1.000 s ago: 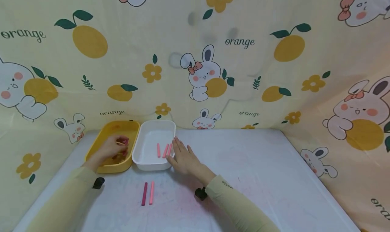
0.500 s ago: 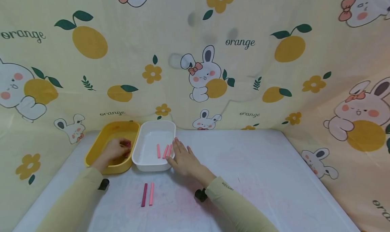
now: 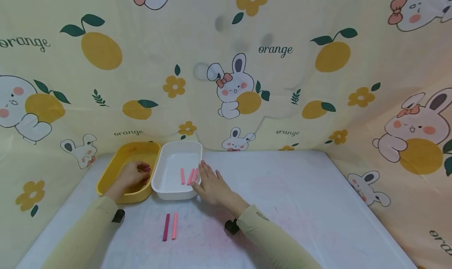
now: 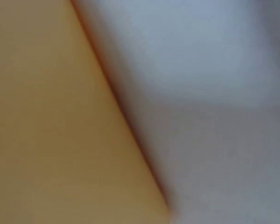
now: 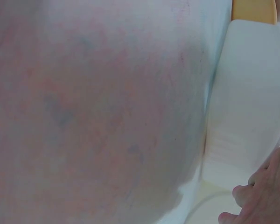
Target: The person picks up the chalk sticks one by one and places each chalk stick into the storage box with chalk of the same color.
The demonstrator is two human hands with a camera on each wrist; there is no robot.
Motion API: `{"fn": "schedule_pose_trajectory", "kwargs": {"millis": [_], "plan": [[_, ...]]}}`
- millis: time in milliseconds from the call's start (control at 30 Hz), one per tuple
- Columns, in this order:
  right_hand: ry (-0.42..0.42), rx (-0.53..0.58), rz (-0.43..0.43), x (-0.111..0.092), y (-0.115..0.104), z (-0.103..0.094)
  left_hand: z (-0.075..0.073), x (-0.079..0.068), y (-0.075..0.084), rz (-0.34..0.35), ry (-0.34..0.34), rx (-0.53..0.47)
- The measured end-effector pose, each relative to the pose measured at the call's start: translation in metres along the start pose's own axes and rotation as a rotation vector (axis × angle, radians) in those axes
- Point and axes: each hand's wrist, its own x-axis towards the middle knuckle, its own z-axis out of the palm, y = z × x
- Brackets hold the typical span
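Note:
In the head view my left hand (image 3: 132, 175) is down in the yellow tray (image 3: 154, 147), its fingertips pinching a dark-red crayon-like stick (image 3: 146, 169) that they mostly hide. To its right stands the white tray (image 3: 176, 195), holding several short pink sticks (image 3: 182, 176). Against that tray's right rim rests my right hand (image 3: 216, 188), fingers straight and holding nothing. A longer dark-red stick (image 3: 166, 227) and a pink stick (image 3: 174, 226) lie side by side on the table in front. The left wrist view is filled by the blurred yellow tray wall (image 4: 51, 116).
The two trays stand close beside each other on a white-covered table (image 3: 300, 206) with faint pink smudges. A patterned curtain (image 3: 282, 77) rises behind the table and along its sides. In the right wrist view the white tray's outer wall (image 5: 247, 93) runs down beside the hand.
My left hand has shifted slightly right and lower inside the yellow tray over the last second, turning the held stick more out of sight. The right hand has stayed at the white tray.

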Motion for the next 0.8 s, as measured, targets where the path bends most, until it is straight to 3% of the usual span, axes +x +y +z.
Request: {"fn": "schedule_pose_trajectory", "kwargs": {"millis": [400, 800], "plan": [[-0.011, -0.002, 0.013, 0.003, 0.001, 0.002, -0.010, -0.008, 0.005, -0.003, 0.003, 0.033], [-0.016, 0.002, 0.014, 0.002, 0.001, 0.002, -0.007, -0.033, 0.021, 0.040, 0.060, 0.008]]}}
